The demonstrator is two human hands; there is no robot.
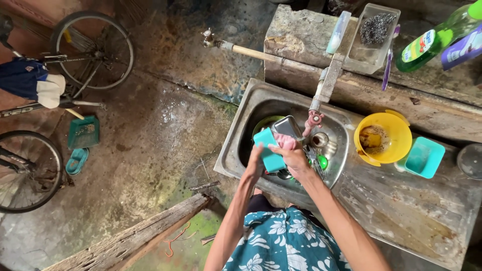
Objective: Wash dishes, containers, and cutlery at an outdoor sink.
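Over the steel sink [236, 150] my left hand [255, 163] grips a teal rectangular container [269, 149] from below. My right hand [295, 159] presses a pink sponge [286, 141] against the container's upper edge. Under my hands the basin holds a steel tray [287, 125], a green plate [265, 121], cutlery and a small green object [323, 162]. A pipe with a pink tap handle [314, 119] hangs just right of the tray.
A yellow bowl [384, 138] with soapy water and a teal lid [425, 157] sit on the drainboard. Behind, a concrete ledge carries a clear tub with steel wool [375, 27], a toothbrush and a green bottle [434, 40]. A bicycle [60, 75] stands left.
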